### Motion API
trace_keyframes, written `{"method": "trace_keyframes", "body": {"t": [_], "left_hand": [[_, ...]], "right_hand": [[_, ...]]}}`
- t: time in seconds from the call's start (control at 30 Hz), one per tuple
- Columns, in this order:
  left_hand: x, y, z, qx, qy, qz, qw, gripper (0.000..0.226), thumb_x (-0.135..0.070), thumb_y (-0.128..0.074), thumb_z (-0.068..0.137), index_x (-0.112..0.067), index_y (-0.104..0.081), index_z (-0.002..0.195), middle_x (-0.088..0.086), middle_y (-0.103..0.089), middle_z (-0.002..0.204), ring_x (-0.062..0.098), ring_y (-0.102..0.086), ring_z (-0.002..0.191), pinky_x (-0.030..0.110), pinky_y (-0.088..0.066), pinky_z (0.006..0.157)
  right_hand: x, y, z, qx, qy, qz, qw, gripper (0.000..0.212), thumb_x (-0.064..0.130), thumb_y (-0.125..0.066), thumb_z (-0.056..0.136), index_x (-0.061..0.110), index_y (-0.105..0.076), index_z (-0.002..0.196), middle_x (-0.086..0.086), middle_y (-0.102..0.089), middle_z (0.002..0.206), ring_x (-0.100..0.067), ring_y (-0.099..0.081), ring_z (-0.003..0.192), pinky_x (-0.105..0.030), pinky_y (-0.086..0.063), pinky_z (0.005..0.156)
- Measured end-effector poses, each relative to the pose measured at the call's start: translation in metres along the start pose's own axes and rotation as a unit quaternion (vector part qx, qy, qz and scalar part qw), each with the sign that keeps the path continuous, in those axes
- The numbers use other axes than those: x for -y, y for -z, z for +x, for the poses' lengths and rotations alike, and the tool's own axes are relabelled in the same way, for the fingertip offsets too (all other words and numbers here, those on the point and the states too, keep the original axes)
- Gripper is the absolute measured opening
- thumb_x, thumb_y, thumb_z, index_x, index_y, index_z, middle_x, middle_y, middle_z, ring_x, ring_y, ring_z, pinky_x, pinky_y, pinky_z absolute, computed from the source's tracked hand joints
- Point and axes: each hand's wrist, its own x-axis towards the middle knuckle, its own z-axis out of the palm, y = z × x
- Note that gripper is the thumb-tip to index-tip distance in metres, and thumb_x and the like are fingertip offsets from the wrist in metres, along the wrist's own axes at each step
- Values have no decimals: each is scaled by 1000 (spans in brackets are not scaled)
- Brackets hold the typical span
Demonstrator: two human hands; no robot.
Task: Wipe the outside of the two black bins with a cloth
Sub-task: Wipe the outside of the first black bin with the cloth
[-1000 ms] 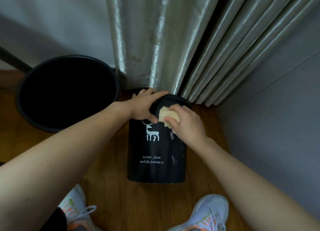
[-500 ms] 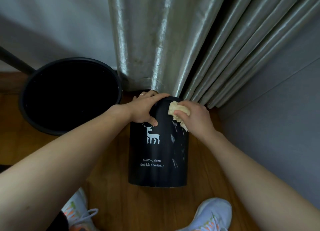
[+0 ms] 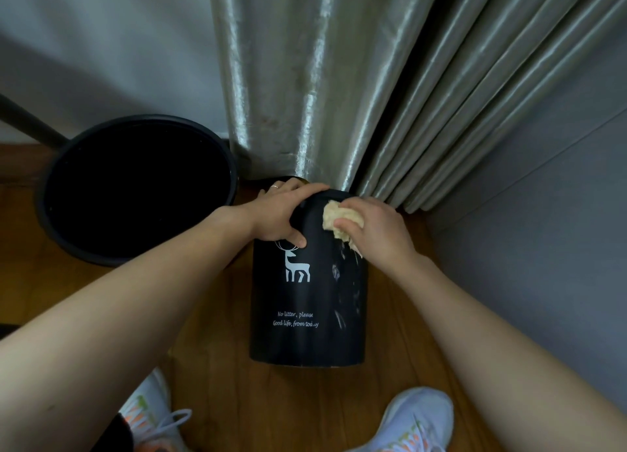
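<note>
The deer-printed bin (image 3: 307, 295) stands at frame centre on the wooden floor (image 3: 288, 407), below the curtain (image 3: 305, 78). The right hand (image 3: 376, 229) pinches a cloth (image 3: 334, 219) against its upper wall at 1 o'clock; the left hand (image 3: 283, 216) grips the rim. Wiping this first bin looks underway. Next, likely strokes down over the smears, then the larger bin (image 3: 51, 214) at 9 o'clock.

Deer bin (image 3: 305, 299): rim and opening hidden behind both hands, far side out of sight. Cloth (image 3: 334, 219) mostly covered by right hand (image 3: 376, 227). Big bin (image 3: 135, 194) inside too dark to read. Shoes (image 3: 410, 421) cut off at btm edge.
</note>
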Motion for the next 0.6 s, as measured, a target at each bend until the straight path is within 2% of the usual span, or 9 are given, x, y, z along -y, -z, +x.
{"method": "trace_keyframes", "body": {"t": [0.13, 0.3, 0.5, 0.6], "left_hand": [[2, 1, -2, 3, 1, -6, 1000, 111, -30, -87, 65, -48, -16, 148, -2, -33, 138, 27, -27, 130, 55, -25, 111], [3, 1, -4, 9, 0, -11, 1000, 111, -29, -87, 65, -48, -16, 148, -2, -35, 136, 26, -28, 128, 54, -26, 111], [2, 1, -3, 7, -1, -8, 1000, 112, -29, -88, 64, -45, -17, 149, -1, -34, 138, 29, -29, 130, 55, -26, 111], [4, 2, -6, 10, 3, -16, 1000, 111, -27, -87, 65, -46, -17, 149, -1, -34, 138, 29, -28, 130, 54, -25, 111]], "right_hand": [[5, -3, -6, 1, -2, 17, 1000, 35, 42, -64, 90, 26, -64, 121, -1, -61, 107, -24, -58, 100, -35, -44, 82], [-2, 0, -28, 78, 73, -25, 994, 30, 43, -60, 92, 31, -62, 120, 5, -57, 105, -22, -57, 97, -40, -49, 79], [0, -4, -2, -4, -10, 22, 1000, 32, 39, -60, 93, 26, -63, 122, -4, -62, 111, -25, -56, 105, -36, -44, 86], [1, -8, -19, 10, 8, 47, 999, 31, 39, -64, 90, 26, -65, 119, 0, -60, 105, -22, -57, 99, -37, -46, 83]]}}
